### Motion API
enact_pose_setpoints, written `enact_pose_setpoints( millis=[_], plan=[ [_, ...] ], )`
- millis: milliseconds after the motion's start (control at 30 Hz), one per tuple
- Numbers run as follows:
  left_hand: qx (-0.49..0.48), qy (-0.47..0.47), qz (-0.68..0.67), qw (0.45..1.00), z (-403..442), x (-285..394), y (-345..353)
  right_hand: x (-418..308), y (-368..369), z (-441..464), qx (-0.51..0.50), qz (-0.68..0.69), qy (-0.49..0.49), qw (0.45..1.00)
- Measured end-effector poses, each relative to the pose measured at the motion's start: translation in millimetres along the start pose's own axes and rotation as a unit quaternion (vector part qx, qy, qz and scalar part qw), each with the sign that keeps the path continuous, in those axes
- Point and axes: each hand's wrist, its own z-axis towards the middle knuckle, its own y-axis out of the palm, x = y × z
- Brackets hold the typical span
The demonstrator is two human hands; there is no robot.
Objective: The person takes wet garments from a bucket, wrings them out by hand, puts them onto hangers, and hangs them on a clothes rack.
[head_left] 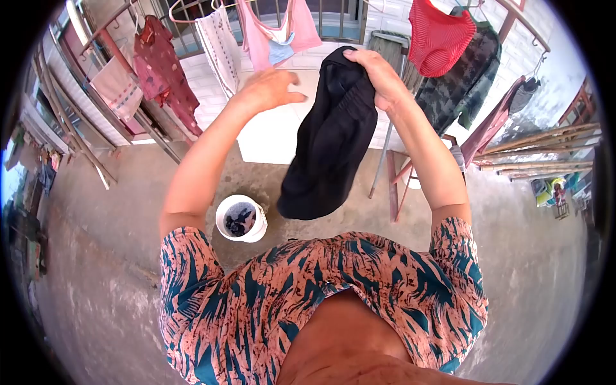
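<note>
A black garment with a gathered band [330, 138] hangs down in front of me, its exact kind unclear. My right hand [380, 74] grips its upper edge, thumb over the cloth. To the left of it, my left hand [273, 88] is raised with thumb and fingers apart, holding nothing. A small gap separates that hand from the black cloth. Behind the left hand hang a pink bra [280, 29] and a white patterned towel [218, 48]. Red underpants [439, 37] hang above and right of my right hand.
On the concrete floor stands a white bucket [258, 224] with dark wet cloth inside. A camouflage jacket [459, 77] and a red patterned garment [163, 74] hang on either side. A wooden stand [393, 186] is at right; poles [539, 154] lie beyond it.
</note>
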Motion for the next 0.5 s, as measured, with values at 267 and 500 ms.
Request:
enact_pose_setpoints(
  millis=[267,500],
  plan=[
    [0.13,0.137,-0.491,0.85,-19,60,59,-12,-6,12,0.027,0.049,0.008,0.998],
    [-0.108,-0.029,-0.307,0.945,-24,35,104,-63,-60,7,0.096,-0.498,-0.206,0.837]
  ],
)
